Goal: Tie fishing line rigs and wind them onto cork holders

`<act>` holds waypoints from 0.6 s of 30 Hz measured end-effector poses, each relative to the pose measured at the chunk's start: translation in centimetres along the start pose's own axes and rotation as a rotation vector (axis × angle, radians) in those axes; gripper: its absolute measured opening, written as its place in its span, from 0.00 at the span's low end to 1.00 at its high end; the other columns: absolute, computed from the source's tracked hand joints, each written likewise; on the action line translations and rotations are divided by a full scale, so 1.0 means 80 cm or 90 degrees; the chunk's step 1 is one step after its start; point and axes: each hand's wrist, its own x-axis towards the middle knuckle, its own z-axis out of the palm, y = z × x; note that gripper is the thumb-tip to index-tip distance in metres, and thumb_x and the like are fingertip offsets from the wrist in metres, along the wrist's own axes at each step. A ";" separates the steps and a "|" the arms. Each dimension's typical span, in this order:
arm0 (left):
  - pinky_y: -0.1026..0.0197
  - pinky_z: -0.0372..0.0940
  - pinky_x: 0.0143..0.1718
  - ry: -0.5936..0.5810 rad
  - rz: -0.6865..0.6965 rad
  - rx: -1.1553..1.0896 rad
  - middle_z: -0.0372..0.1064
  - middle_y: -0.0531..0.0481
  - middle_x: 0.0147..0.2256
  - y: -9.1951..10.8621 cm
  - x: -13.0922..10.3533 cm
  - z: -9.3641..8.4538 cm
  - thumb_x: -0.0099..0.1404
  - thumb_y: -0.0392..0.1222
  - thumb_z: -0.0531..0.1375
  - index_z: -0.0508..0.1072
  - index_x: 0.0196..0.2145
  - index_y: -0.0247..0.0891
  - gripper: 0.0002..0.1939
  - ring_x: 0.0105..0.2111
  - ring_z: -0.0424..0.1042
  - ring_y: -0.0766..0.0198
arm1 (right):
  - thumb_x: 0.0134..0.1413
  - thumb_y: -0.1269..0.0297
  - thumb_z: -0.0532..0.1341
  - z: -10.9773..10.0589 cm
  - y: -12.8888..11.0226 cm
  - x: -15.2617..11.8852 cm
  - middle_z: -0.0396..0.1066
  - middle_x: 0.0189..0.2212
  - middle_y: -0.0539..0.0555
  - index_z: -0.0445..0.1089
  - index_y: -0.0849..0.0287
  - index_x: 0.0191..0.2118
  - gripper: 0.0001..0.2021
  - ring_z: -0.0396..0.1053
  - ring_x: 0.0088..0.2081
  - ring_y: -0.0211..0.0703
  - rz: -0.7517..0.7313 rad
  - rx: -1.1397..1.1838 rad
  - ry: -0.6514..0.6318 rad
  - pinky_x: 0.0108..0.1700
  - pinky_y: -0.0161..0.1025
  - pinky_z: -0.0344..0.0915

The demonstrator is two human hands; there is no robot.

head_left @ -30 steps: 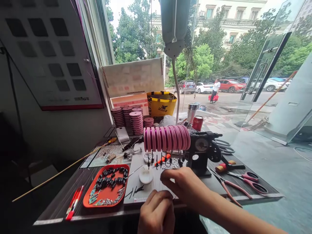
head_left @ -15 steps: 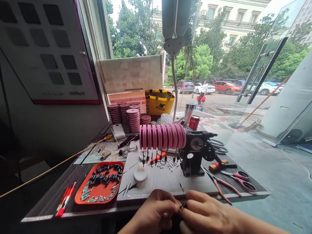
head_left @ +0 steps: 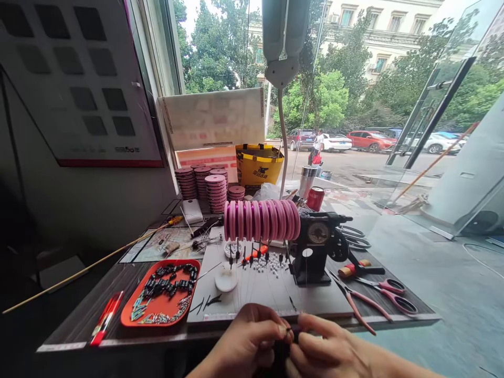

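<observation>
My left hand (head_left: 256, 335) is closed at the table's front edge, thumb and forefinger pinching a small dark piece (head_left: 289, 330) too small to name. Just beside it, my right hand (head_left: 326, 344) is curled with its fingertips close together; what they hold is hidden. Beyond both hands, a row of pink spools (head_left: 262, 220) sits on the shaft of a black hand-cranked winder (head_left: 313, 257). Thin lines run down from the spools, with small black pieces (head_left: 252, 259) hanging on them. White beads (head_left: 271, 266) lie scattered beneath.
At left stands an orange tray (head_left: 128, 315) of black parts and small metal pieces, with red-handled tools (head_left: 106, 320) beside it. Pliers (head_left: 360, 307) and scissors (head_left: 394, 296) lie at right. Stacked pink spools (head_left: 216, 194), a yellow bag (head_left: 258, 168) and a red can (head_left: 315, 198) are at the back.
My right hand has shifted slightly left and its fingers have drawn in. The left hand keeps its pinch. The view has turned a little, and outside a passer-by has moved left.
</observation>
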 end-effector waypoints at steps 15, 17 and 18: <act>0.64 0.53 0.27 0.120 0.385 0.215 0.57 0.52 0.28 -0.012 -0.009 -0.006 0.55 0.51 0.60 0.72 0.20 0.36 0.15 0.27 0.57 0.65 | 0.52 0.53 0.61 -0.022 0.001 0.060 0.65 0.25 0.50 0.65 0.60 0.27 0.14 0.63 0.30 0.38 0.692 0.757 0.091 0.32 0.34 0.60; 0.64 0.54 0.27 0.181 0.388 0.193 0.59 0.51 0.28 -0.021 -0.005 -0.005 0.54 0.52 0.61 0.72 0.21 0.36 0.15 0.26 0.58 0.65 | 0.48 0.52 0.64 -0.021 0.002 0.067 0.66 0.26 0.50 0.66 0.61 0.28 0.15 0.63 0.30 0.37 0.745 0.884 0.158 0.34 0.34 0.61; 0.64 0.54 0.27 0.207 0.392 0.192 0.60 0.51 0.28 -0.024 -0.004 -0.005 0.54 0.52 0.62 0.72 0.21 0.36 0.15 0.25 0.58 0.66 | 0.47 0.52 0.65 -0.020 0.003 0.069 0.66 0.26 0.49 0.67 0.61 0.28 0.16 0.63 0.30 0.36 0.749 0.907 0.177 0.34 0.33 0.60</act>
